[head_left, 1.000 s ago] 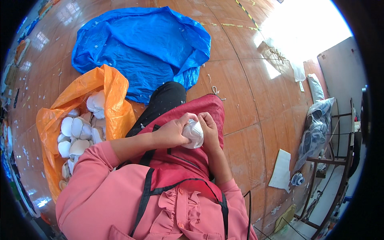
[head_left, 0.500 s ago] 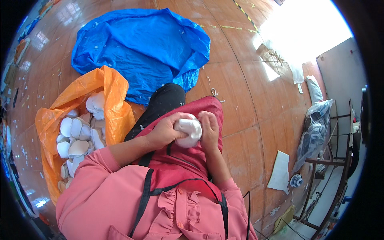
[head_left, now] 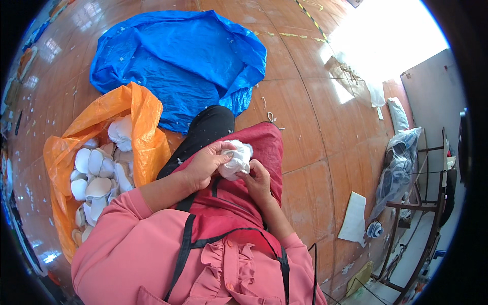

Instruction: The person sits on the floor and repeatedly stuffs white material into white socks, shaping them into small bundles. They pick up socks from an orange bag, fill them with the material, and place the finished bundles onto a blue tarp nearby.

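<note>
Over my lap I hold a small bundle of white moulded cup pads (head_left: 237, 158), layered on one another. My left hand (head_left: 206, 165) is closed round the left side of the bundle, thumb on top. At its lower right edge my right hand (head_left: 257, 180) pinches the rim between thumb and fingers. Under both hands lies the red apron (head_left: 264, 140). To my left stands an open orange sack (head_left: 145, 114) with many similar pads (head_left: 99, 188) in it, white and beige, some stacked together.
A blue plastic sheet or sack (head_left: 178, 61) is spread on the tiled floor (head_left: 305, 203) ahead. On the right are a metal rack (head_left: 432, 229), a clear bag of dark items (head_left: 399, 162) and a white sheet (head_left: 353, 217). A loop of white string (head_left: 272, 118) lies beyond my knee.
My right hand has come down from beside the bundle to its lower right edge and now pinches it. The bundle has tilted, showing its layered edges; my left hand keeps its hold.
</note>
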A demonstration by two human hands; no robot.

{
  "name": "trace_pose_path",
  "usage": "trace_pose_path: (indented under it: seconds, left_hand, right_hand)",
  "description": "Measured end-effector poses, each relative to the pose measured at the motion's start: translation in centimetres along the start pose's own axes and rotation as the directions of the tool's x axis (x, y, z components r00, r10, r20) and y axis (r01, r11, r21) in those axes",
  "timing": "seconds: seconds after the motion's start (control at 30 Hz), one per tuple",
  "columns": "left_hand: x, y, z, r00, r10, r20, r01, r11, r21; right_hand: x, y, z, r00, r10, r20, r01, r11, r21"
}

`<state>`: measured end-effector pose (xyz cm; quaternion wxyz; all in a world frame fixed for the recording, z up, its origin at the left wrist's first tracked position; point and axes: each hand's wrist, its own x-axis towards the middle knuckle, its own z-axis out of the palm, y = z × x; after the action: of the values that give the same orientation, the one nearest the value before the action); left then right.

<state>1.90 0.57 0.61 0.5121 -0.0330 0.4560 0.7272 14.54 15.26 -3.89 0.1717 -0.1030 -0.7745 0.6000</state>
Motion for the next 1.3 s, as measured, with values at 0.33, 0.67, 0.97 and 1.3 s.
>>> trace_pose_path:
  seconds: [0.33, 0.67, 0.97, 1.3]
  left_hand:
    - [0.2, 1.2, -1.3, 0.995, -0.077, 0.058, 0.090, 0.959, -0.268]
    - [0.3, 0.2, -0.1, 0.984, -0.124, 0.124, 0.106, 0.984, 0.143]
    - [1.6, -2.8, -0.5, 0.998, 0.062, 0.032, -0.066, 0.989, 0.130]
    - [2.5, -2.6, -1.1, 0.954, 0.197, -0.228, -0.187, 0.980, 0.065]
  right_hand:
    - [-1.7, 0.0, -0.8, 1.000, -0.021, 0.006, 0.021, 0.998, -0.058]
    - [-0.4, 0.4, -0.9, 0.992, -0.123, -0.015, 0.124, 0.989, 0.076]
    - [-0.5, 0.5, -0.6, 0.988, -0.146, -0.054, 0.144, 0.989, -0.038]
    - [-1.5, -0.2, -0.2, 0.981, -0.161, -0.107, 0.145, 0.979, -0.143]
